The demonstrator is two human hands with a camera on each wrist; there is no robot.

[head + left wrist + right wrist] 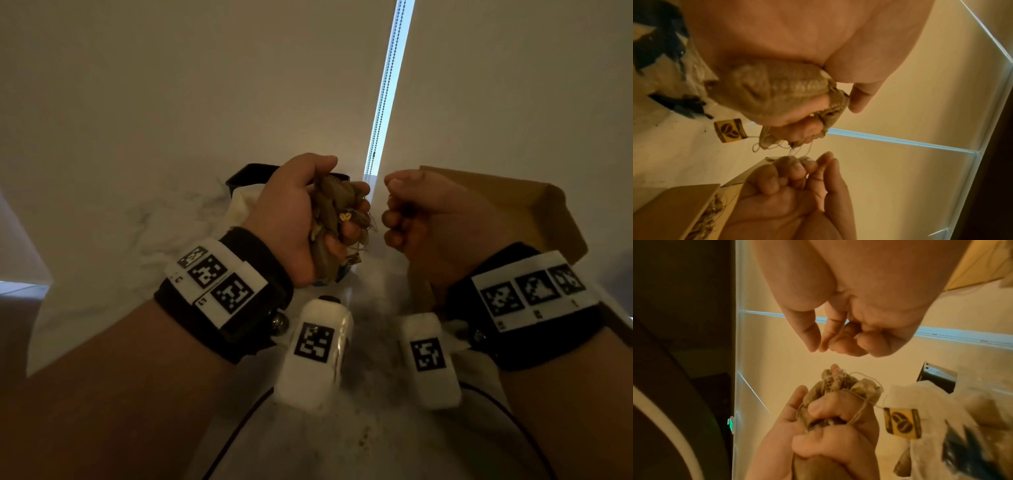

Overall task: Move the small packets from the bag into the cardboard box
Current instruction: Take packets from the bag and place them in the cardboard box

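Observation:
My left hand grips a bunch of small brown packets with strings, held up over the counter. A yellow tag dangles from the bunch on a string. The white plastic bag with dark print lies just behind and under that hand. My right hand hovers close beside the bunch with its fingers curled in; I see nothing in it. The cardboard box stands open behind the right hand, and the left wrist view shows several packets lying inside it.
The pale marbled counter runs to a light wall. A black container sits behind the bag. A bright gap with a bead chain runs up the wall between two blinds.

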